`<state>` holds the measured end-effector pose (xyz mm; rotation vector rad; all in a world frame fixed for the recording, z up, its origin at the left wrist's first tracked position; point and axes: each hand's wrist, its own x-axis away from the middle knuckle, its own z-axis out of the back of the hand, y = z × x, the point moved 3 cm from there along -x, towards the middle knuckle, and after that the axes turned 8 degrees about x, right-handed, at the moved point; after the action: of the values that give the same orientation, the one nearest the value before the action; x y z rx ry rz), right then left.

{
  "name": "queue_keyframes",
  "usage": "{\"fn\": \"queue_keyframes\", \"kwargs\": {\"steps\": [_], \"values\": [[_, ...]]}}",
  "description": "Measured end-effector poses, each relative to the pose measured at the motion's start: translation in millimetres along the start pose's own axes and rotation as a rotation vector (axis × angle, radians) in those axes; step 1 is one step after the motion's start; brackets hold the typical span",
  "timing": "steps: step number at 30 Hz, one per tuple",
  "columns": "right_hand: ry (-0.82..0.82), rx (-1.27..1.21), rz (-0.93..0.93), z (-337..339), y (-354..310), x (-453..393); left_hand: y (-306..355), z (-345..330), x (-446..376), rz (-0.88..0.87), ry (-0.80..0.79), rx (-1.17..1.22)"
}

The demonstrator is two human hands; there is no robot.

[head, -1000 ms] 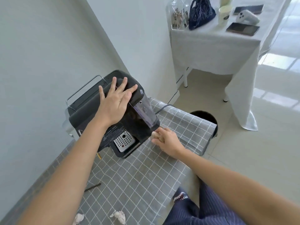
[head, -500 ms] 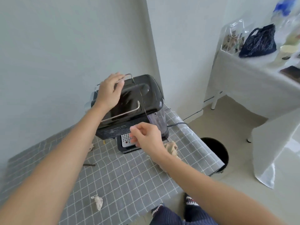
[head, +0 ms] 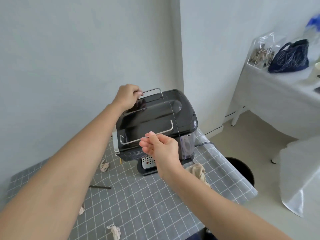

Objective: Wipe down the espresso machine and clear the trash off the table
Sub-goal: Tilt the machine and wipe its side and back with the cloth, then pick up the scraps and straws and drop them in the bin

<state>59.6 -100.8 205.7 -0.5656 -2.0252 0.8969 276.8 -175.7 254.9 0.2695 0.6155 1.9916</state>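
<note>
A black espresso machine (head: 155, 122) stands against the wall on a table with a grey checked cloth (head: 147, 201). A metal wire rail (head: 150, 91) runs around its top. My left hand (head: 127, 97) is shut on the rail's back left corner. My right hand (head: 161, 148) pinches the front bar of the rail. A beige wiping cloth (head: 197, 171) lies crumpled on the table right of the machine, behind my right wrist. Crumpled paper scraps (head: 114, 231) lie near the front edge, with another paper scrap (head: 104, 166) left of the machine.
A dark stick (head: 100, 187) lies on the cloth at the left. A black bin (head: 242, 169) stands on the floor off the table's right edge. A white-draped table (head: 280, 94) with a dark blue bag (head: 289, 57) is at the right.
My right hand let go of the wiping cloth beside the machine and rose to the front rail. My left hand shifted from the machine's top to the back rail. The view swung left.
</note>
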Motion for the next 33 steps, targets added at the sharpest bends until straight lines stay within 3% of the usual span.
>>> {"fn": "queue_keyframes", "kwargs": {"steps": [6,10,15,21,27,33], "values": [[0.107,0.177,0.057,5.7,-17.7,-11.8,-5.9,6.5,-10.2,0.006,-0.073,-0.009],[0.083,0.366,0.083,27.0,-70.1,-33.9,-20.9,17.1,-6.5,0.138,-0.045,0.057],[0.041,0.709,0.139,36.1,-129.1,-85.1,-42.4,35.1,25.6,0.451,0.040,0.521],[-0.048,0.978,0.254,12.1,-170.5,-136.3,-32.8,32.3,68.4,0.629,0.112,0.944],[-0.105,1.172,0.297,2.3,-174.3,-156.2,-29.2,20.9,82.6,0.707,0.257,1.000],[-0.172,1.209,0.270,9.5,-158.4,-163.5,-31.9,8.8,98.7,0.768,0.280,0.978]]}}
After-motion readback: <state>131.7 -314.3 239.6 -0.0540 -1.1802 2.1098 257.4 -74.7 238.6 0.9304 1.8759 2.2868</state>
